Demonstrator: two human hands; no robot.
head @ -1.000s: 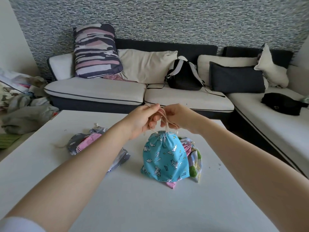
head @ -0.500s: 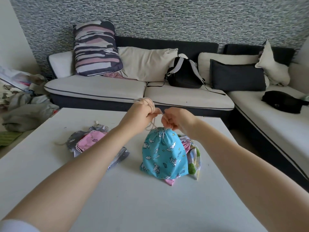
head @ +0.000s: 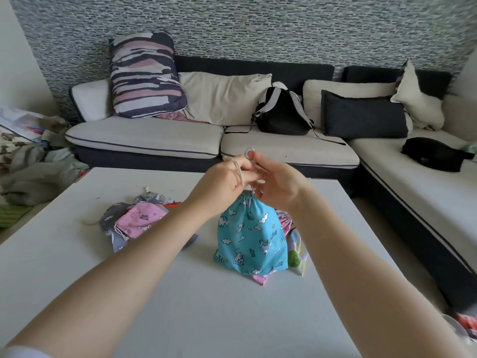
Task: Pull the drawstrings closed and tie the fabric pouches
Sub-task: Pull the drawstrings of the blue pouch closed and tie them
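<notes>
1. Above the blue pouch point(head: 251, 236), your left hand point(head: 222, 184) fingers point(head: 241, 165) grip the drawstring point(head: 238, 169); your right hand point(head: 277, 184) fingers pinch its loop point(head: 249, 152).
2. The pouch hangs straight below on the counter point(head: 180, 306), neck already bunched tight.
3. Both hands are equally near.

- Both my bare forearms reach forward from the lower corners and meet in the middle.
- My left hand point(head: 224, 180) is curled, fingers closed round a cord point(head: 238, 169) that crosses its back.
- My right hand point(head: 277, 186) sits just beside it, fingertips touching the left, fingers pinching the same cord.
</notes>
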